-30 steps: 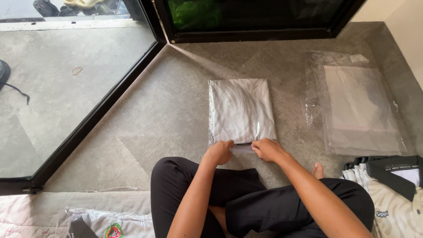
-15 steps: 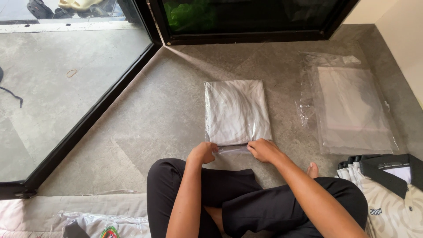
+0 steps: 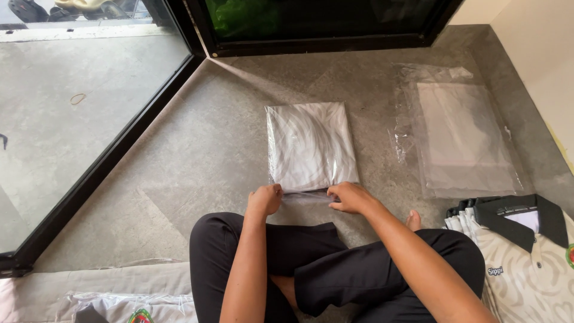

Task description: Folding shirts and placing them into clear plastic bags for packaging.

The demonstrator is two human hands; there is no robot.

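Hands met at the near edge of a folded grey-white patterned shirt in a clear plastic bag (image 3: 311, 146), which lay flat on the grey stone floor (image 3: 197, 149) just in front of the person's crossed legs in black trousers (image 3: 335, 263). The left hand (image 3: 265, 199) was curled in a loose fist, its grip pinching the bag's open flap at the near left corner. The right hand (image 3: 350, 197) lay flatter, fingers pressed on the same flap at the near right corner; whether it actually pinched the film or only pinned it could not be told.

Judging by this, the flap was being handled at the bag's mouth, and doing that well would call for both hands pulling evenly so the film stayed taut and square to the shirt's edge, with no crease trapped under the fold and the shirt kept from sliding up inside.

As for containers: that bag held the one folded shirt, filling it nearly edge to edge. Well apart to the right lay a second clear plastic bag (image 3: 463, 137), flat, with what looked like a pale sheet or insert inside; its contents were hard to make out. Near the right knee sat a stack of cream patterned polo shirts with black collars (image 3: 526, 251), unbagged. Another bagged garment (image 3: 128, 305) showed at the lower left.
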